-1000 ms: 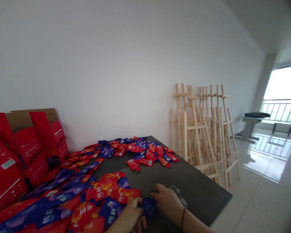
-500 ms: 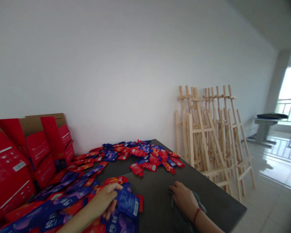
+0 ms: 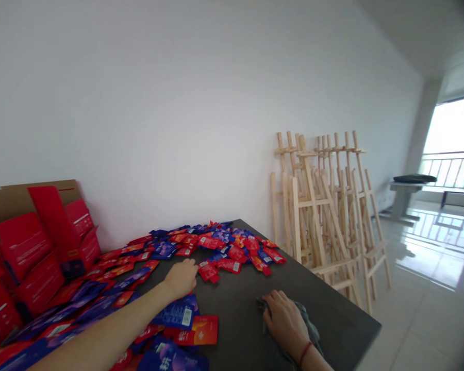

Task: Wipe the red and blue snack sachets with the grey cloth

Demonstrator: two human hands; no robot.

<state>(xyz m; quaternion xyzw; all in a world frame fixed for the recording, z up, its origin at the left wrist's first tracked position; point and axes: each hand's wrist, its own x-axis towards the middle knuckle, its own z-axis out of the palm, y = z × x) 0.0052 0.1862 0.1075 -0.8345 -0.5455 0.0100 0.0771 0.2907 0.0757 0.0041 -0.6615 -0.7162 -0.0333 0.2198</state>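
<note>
My left hand (image 3: 181, 278) is stretched over the dark table with its fingers curled, beside a red pouch (image 3: 208, 271); whether it grips anything is hidden. My right hand (image 3: 286, 320), with a red cord at the wrist, presses on a grey-green cloth (image 3: 312, 335) on the table. Below my left hand, a blue pouch (image 3: 178, 314) and a red-orange pouch (image 3: 206, 330) lie on other pouches. A pile of red and blue pouches (image 3: 235, 252) covers the far part of the table.
Open red boxes (image 3: 42, 278) stand at the left with more pouches in front. The dark table (image 3: 332, 309) ends at a right edge. Wooden easels (image 3: 317, 206) lean by the wall behind it. A grey stand (image 3: 404, 198) is farther right.
My left hand has let go of the blue pouch and moved forward toward the far pile. My right hand remains on the cloth. The view has turned slightly right.
</note>
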